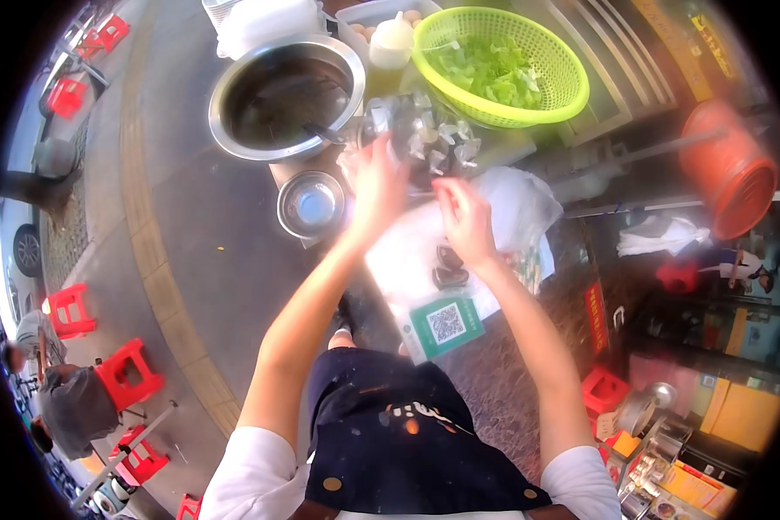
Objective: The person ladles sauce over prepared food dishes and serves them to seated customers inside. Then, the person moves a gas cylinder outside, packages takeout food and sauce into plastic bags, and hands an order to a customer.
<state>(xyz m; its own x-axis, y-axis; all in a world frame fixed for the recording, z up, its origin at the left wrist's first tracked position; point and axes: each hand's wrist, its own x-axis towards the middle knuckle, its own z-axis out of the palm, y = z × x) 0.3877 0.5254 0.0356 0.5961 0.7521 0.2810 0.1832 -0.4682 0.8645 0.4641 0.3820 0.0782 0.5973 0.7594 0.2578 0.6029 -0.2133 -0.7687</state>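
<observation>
My left hand reaches to the near left edge of a pile of small, shiny, clear-and-dark pieces. Motion blurs its fingers, so their grip does not show. At the pile's near side, my right hand has its thumb and fingers pressed together; whatever sits between them is too small to name. Left of my left hand stands a small metal bowl with something bluish inside. Beyond it is a large metal basin of dark liquid with a dark handle over its rim. A white plastic bag lies beside my right hand.
A green basket of cut leafy greens stands behind the pile, beside a white squeeze bottle. A green QR-code card lies on the near white surface. Red stools and a red bucket are farther out.
</observation>
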